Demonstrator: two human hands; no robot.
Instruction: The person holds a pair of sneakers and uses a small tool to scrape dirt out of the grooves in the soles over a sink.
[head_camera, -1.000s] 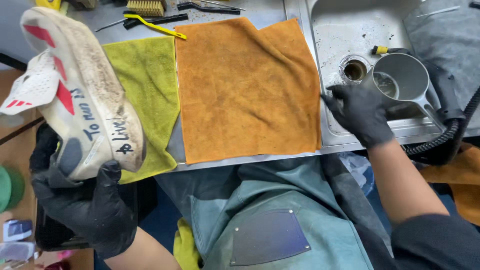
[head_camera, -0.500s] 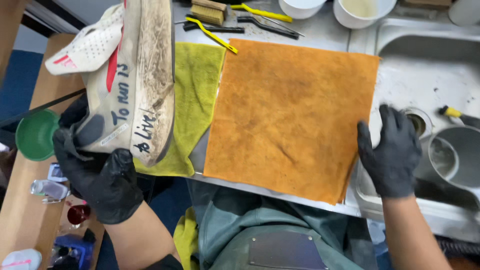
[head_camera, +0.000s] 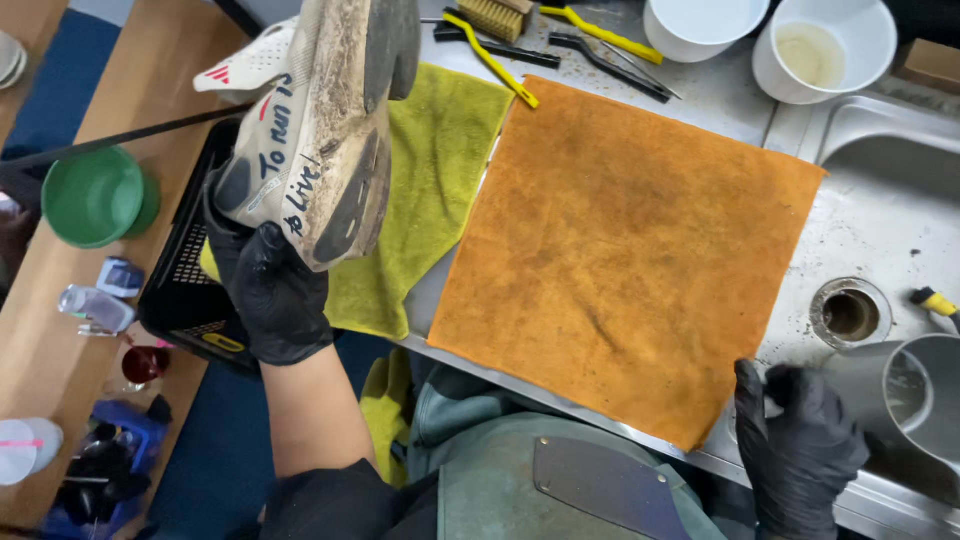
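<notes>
My right hand (head_camera: 800, 450) dropped off the orange cloth (head_camera: 625, 255) to the sink edge, fingers loose, empty; left hand (head_camera: 272, 290) gripped the dirty shoe (head_camera: 320, 130) sole-up over the yellow-green cloth (head_camera: 420, 190).

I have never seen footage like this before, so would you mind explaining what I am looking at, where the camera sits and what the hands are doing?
There is no machine here: a person wearing black gloves works with both hands, and the one camera sits on their head, looking down. The left hand holds up a dirty white sports shoe, sole towards the camera. The right hand rests at the front edge of a steel sink, next to a grey cup. On the counter lie an orange cloth and a yellow-green cloth. Behind them are small brushes and two white bowls. A black basket and a green bowl sit to the left.
</notes>
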